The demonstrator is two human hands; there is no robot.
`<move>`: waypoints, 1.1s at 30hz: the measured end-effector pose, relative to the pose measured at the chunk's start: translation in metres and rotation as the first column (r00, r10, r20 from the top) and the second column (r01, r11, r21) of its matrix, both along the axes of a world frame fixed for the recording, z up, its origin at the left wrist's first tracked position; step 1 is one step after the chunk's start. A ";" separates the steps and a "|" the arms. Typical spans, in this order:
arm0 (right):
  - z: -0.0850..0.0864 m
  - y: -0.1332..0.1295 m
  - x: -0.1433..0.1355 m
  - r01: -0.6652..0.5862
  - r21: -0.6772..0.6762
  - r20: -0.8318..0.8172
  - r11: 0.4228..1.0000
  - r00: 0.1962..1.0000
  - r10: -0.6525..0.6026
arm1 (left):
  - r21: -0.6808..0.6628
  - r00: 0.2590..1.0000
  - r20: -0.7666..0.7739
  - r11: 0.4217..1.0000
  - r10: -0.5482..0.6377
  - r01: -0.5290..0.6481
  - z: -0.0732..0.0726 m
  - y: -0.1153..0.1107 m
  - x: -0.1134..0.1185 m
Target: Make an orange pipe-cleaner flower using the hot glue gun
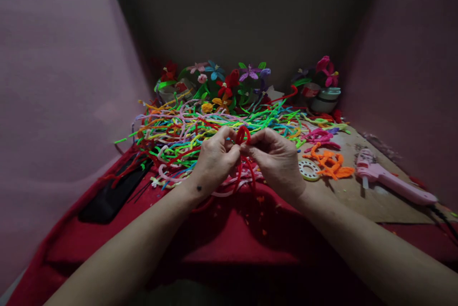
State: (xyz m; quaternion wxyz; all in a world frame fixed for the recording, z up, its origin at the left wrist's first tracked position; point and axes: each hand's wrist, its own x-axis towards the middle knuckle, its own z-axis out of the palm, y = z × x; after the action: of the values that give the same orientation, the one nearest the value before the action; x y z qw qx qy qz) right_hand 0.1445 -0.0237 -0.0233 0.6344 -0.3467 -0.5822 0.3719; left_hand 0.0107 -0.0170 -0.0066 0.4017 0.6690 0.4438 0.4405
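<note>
Between my two hands is a red pipe cleaner (244, 133), bent into upright loops at the top, with its loose ends hanging below my fingers. My left hand (219, 156) pinches it from the left, fingers curled in. From the other side my right hand (277, 158) grips it between thumb and forefinger, the fingertips of both hands almost touching. Right behind them spreads a large heap of pipe cleaners (186, 129) in many colours. The spot where the fingertips meet is partly hidden.
A black phone (110, 194) lies at the left edge of the red cloth (236, 244). To the right, a pink glue gun (393, 183), orange pipe-cleaner pieces (331, 165) and a round ring with holes (309, 170) rest on a brown board (358, 208). Pipe-cleaner flowers (226, 86) stand at the back.
</note>
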 end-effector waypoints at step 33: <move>0.009 0.024 0.014 -0.324 -0.360 -0.474 0.875 0.871 0.127 | -0.338 0.948 -0.239 0.933 -0.210 0.122 0.019 0.012 -0.012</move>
State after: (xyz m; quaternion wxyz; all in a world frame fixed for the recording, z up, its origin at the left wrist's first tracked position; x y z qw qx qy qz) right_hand 0.1586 0.0004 -0.0138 0.6073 -0.3130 -0.3664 0.6316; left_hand -0.0017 -0.0049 0.0119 0.4762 0.6844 0.5012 0.2314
